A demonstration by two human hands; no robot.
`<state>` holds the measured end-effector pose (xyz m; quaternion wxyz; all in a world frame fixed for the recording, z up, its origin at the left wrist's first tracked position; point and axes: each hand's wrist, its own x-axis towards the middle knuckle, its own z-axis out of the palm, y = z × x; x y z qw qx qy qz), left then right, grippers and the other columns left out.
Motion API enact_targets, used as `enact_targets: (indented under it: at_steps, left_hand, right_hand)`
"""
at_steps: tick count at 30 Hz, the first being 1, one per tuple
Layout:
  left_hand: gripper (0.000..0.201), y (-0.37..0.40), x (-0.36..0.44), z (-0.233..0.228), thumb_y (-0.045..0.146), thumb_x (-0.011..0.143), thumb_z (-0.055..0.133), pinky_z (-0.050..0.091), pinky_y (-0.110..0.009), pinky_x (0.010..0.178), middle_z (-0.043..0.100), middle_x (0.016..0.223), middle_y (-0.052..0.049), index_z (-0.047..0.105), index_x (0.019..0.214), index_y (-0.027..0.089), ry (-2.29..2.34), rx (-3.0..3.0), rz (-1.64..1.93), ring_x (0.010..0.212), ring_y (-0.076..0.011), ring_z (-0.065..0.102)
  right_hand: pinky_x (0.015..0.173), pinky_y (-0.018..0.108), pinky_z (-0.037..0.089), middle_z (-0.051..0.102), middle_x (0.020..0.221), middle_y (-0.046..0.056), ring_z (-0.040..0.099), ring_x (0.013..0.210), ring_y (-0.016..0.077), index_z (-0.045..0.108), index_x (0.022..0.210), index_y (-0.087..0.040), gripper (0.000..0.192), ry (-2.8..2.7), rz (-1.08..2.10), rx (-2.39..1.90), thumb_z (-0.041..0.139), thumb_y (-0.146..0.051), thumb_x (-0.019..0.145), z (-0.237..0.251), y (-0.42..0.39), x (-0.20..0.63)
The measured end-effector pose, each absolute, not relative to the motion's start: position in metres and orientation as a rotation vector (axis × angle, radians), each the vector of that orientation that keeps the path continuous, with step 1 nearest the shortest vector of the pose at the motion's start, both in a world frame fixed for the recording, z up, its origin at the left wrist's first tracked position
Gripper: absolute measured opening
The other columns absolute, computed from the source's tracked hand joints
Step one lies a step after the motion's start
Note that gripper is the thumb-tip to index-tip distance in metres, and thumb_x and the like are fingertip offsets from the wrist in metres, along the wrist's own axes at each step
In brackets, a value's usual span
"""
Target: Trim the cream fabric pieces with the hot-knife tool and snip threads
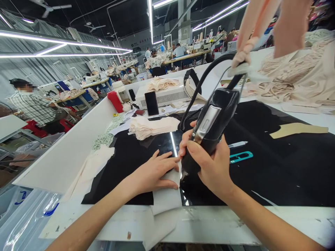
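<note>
Hands: right (213, 167) round tool (211, 125); left (154, 172) (flat) on fabric strip (167, 195)

phone (151, 103), teal clip (241, 157), fabric stack (153, 127)

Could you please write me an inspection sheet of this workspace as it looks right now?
Surface: black mat on a white table.
Job's things: black handheld tool, tip down at a pale fabric strip.
Clutter: stack of cut fabric pieces, phone, red bottle, teal clip, pen, heap of beige fabric.
Hands: left hand flat on the strip; right hand gripping the tool.
Cables: black cord arching up from the tool.
Surroundings: sewing hall, seated person in checked shirt, ceiling strip lights.
</note>
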<state>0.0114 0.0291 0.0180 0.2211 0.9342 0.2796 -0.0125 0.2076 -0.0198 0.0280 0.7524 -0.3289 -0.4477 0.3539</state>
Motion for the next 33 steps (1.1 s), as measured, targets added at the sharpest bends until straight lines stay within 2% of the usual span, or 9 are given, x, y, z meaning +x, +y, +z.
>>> enact_targets:
  at_steps: [3,5,7,10,20,27,30,33]
  left_hand:
    - [0.046,0.021,0.003,0.015,0.041,0.103,0.092,0.025,-0.078,0.143,0.059,0.177,-0.014,0.072,0.142,0.026,0.759,2.656,0.118,0.174,-0.0391,0.044]
    - [0.031,0.010,-0.003,0.012,0.036,0.112,0.081,0.044,-0.065,0.139,0.067,0.167,-0.015,0.073,0.139,0.023,0.755,2.708,0.346,0.161,-0.0339,0.060]
    - [0.017,-0.004,-0.008,0.009,0.029,0.119,0.070,0.063,-0.047,0.121,0.077,0.146,-0.014,0.074,0.132,0.019,0.772,2.741,0.561,0.136,-0.0269,0.075]
    - [0.019,-0.024,-0.009,0.005,0.023,0.123,0.057,0.068,-0.034,0.100,0.081,0.123,-0.010,0.075,0.124,0.017,0.773,2.800,0.678,0.110,-0.0213,0.078]
    - [0.024,-0.043,0.002,-0.004,0.018,0.123,0.051,0.067,-0.038,0.080,0.078,0.105,-0.006,0.074,0.117,0.017,0.802,2.969,0.633,0.089,-0.0233,0.074]
    - [0.013,-0.064,0.005,-0.024,0.011,0.115,0.058,0.067,-0.038,0.074,0.074,0.097,-0.004,0.069,0.118,0.016,0.954,3.064,0.582,0.083,-0.0244,0.074]
    - [0.021,-0.060,0.002,-0.033,0.002,0.108,0.060,0.068,-0.036,0.080,0.076,0.103,-0.006,0.068,0.120,0.016,0.989,3.062,0.619,0.087,-0.0240,0.075]
    - [0.036,-0.044,-0.007,-0.034,-0.008,0.103,0.056,0.068,-0.036,0.098,0.079,0.115,-0.006,0.068,0.125,0.018,0.915,3.022,0.640,0.100,-0.0221,0.079]
  right_hand:
    - [0.067,0.035,0.066,0.074,0.085,-0.007,0.068,0.066,0.0157,0.069,0.110,-0.030,0.032,-0.969,0.771,-0.720,0.090,-0.035,0.086,0.030,-0.018,0.210]
    - [0.063,0.033,0.064,0.073,0.083,-0.007,0.068,0.062,0.0152,0.067,0.108,-0.030,0.030,-0.979,0.786,-0.707,0.089,-0.034,0.088,0.031,-0.018,0.211]
    - [0.060,0.032,0.063,0.072,0.081,-0.008,0.068,0.059,0.0147,0.065,0.108,-0.030,0.031,-0.990,0.805,-0.683,0.090,-0.035,0.090,0.031,-0.018,0.210]
    - [0.059,0.031,0.063,0.073,0.081,-0.007,0.068,0.059,0.0144,0.065,0.107,-0.030,0.032,-0.981,0.822,-0.663,0.091,-0.035,0.090,0.029,-0.017,0.207]
    - [0.057,0.029,0.066,0.074,0.080,-0.008,0.069,0.059,0.0136,0.068,0.106,-0.028,0.034,-0.975,0.833,-0.686,0.093,-0.033,0.084,0.026,-0.017,0.201]
    - [0.056,0.025,0.064,0.074,0.077,-0.009,0.068,0.055,0.0116,0.065,0.103,-0.029,0.028,-1.006,0.801,-0.687,0.088,-0.025,0.086,0.026,-0.018,0.201]
    - [0.055,0.026,0.065,0.075,0.080,-0.009,0.068,0.056,0.0118,0.065,0.104,-0.029,0.030,-1.016,0.820,-0.674,0.089,-0.029,0.088,0.023,-0.017,0.203]
    - [0.059,0.027,0.066,0.077,0.083,-0.008,0.070,0.059,0.0128,0.064,0.105,-0.030,0.033,-1.062,0.768,-0.718,0.092,-0.035,0.088,0.022,-0.016,0.211]
